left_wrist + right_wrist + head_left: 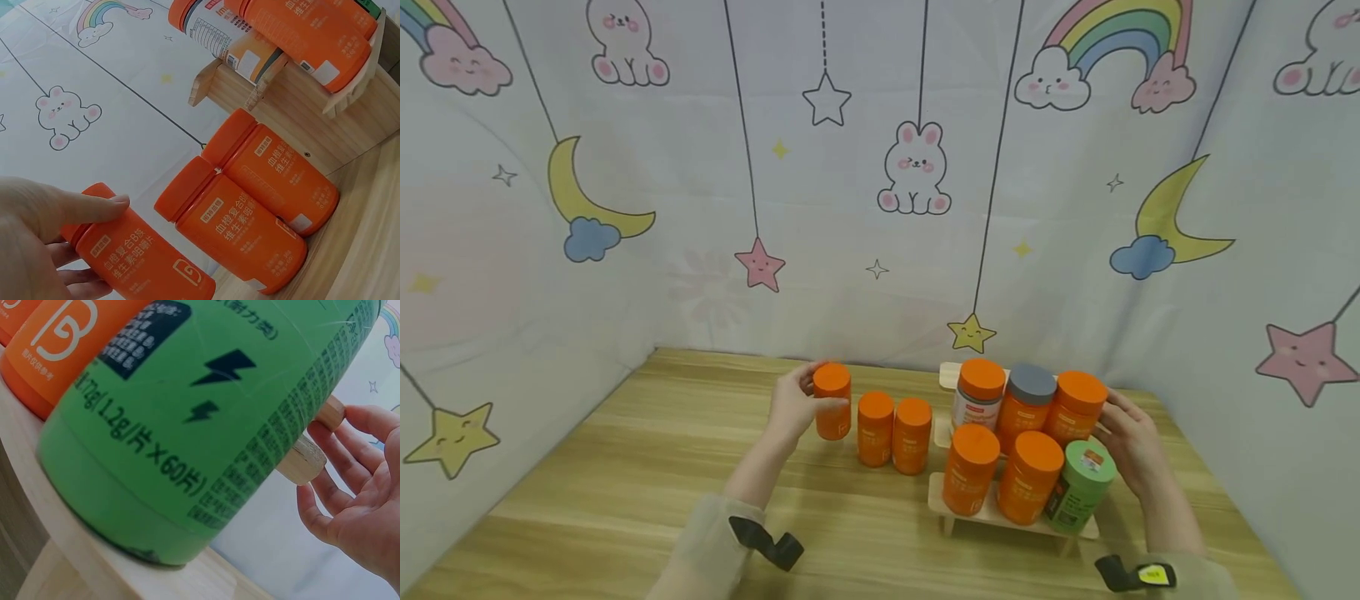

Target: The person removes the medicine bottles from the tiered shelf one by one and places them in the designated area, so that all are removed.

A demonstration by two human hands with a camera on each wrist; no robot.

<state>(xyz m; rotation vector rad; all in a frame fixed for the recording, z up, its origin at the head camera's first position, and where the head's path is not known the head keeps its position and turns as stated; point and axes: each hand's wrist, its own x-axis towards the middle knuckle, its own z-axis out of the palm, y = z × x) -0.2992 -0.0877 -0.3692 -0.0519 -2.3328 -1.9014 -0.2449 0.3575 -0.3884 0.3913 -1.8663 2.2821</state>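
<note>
My left hand grips an orange vitamin bottle near its cap, the thumb across the front and fingers behind, as the left wrist view shows. Two matching vitamin bottles stand close to its right on the table. My right hand is at the right side of a tiered wooden rack. In the right wrist view its loosely bent fingers touch the wooden shelf ends, behind a green bottle on the front shelf.
On the rack's front shelf, two orange bottles stand beside the green one. Behind them are a white-labelled bottle, a grey-capped bottle and another orange bottle. A cartoon-printed cloth hangs behind the wooden table.
</note>
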